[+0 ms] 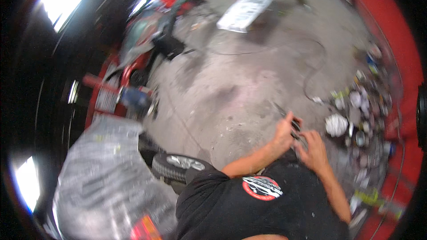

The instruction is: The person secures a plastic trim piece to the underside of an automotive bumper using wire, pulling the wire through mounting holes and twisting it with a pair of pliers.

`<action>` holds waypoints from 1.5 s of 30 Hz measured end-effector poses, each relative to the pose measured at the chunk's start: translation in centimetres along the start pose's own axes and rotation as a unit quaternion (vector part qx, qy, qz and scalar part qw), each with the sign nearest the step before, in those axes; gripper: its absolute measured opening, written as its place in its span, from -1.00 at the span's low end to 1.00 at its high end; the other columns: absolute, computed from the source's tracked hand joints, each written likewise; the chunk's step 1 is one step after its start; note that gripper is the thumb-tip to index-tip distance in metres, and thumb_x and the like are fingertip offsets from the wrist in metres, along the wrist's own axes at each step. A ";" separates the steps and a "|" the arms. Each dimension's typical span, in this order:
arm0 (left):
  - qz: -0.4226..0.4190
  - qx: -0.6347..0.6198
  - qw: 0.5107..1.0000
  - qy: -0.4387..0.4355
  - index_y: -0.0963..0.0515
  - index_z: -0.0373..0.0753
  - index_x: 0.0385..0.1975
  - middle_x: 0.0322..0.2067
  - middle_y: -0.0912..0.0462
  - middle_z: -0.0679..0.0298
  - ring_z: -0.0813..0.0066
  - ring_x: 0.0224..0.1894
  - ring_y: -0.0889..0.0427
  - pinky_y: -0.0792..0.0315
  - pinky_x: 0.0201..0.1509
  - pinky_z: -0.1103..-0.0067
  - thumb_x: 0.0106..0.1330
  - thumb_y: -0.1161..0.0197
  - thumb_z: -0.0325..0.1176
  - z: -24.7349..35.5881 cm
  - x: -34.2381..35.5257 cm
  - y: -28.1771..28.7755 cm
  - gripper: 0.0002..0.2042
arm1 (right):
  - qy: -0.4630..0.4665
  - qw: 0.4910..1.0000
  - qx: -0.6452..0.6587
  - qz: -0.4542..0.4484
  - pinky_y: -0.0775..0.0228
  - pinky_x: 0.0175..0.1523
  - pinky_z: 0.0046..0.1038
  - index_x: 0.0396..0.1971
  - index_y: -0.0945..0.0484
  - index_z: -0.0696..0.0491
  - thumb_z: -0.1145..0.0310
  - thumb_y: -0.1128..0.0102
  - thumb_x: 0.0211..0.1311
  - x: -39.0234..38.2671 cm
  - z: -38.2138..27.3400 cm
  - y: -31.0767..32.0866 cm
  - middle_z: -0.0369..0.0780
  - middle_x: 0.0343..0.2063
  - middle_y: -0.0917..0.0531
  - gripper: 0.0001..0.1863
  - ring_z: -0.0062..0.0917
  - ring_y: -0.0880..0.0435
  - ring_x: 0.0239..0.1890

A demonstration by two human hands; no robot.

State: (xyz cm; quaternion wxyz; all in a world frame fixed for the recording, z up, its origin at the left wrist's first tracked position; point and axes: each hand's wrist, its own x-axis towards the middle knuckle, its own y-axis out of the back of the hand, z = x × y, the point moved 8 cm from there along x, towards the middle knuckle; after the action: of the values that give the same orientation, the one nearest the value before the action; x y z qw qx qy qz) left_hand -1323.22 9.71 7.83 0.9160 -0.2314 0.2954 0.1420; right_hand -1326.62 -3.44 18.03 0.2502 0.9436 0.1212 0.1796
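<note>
A thin dark metal tool, blurred, sat out front of the chest above the concrete floor, left hand clenched on it, right hand curled alongside, grip unclear, small wheel lower left.

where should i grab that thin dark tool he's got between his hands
Probably by the bare end of the thin dark tool that sticks out up-left beyond the left hand, coming in from the open floor side. The rest is buried between that hand and the right hand. Motion blur hides its exact shape.
</note>
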 end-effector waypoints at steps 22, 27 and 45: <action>0.091 -0.191 0.973 -0.086 -0.38 -0.26 -0.50 -0.52 -0.44 0.27 0.51 -0.48 -0.43 -0.36 -0.43 0.58 0.29 0.03 -0.14 8.3 5.6 17.9 -0.71 | -0.070 0.940 0.144 -0.299 -0.40 -0.17 -0.54 -0.15 -0.48 0.14 0.34 -0.21 0.07 12.4 -4.9 -21.3 -0.18 -0.16 -0.42 -0.67 -0.49 -0.48 -0.18; 0.036 -0.178 0.982 -0.054 -0.39 -0.26 -0.46 -0.49 -0.45 0.25 0.51 -0.51 -0.44 -0.41 -0.46 0.58 0.29 0.01 -0.14 13.5 7.2 24.1 -0.71 | -0.029 0.938 0.124 -0.322 -0.44 -0.27 -0.55 -0.26 -0.52 0.18 0.34 -0.22 0.07 17.2 -7.3 -29.5 -0.16 -0.25 -0.46 -0.72 -0.49 -0.53 -0.25; 0.153 -0.332 0.893 -0.264 -0.38 -0.32 -0.22 -0.29 -0.50 0.18 0.43 -0.29 -0.51 -0.42 -0.22 0.52 0.34 0.06 -0.28 34.7 15.3 53.3 -0.78 | -0.333 0.562 0.392 -0.648 -0.58 -0.33 -0.27 -0.27 -0.42 0.21 0.50 0.07 -0.07 36.8 -15.3 -65.1 -0.21 -0.41 -0.50 -0.71 -0.49 -0.52 -0.44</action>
State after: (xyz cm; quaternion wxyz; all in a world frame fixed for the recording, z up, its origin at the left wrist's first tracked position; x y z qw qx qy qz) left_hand -1315.90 74.66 5.32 0.7973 -0.4277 0.0100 0.4259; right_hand -1308.37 69.83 7.09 -0.0722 0.6094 0.6666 -0.4232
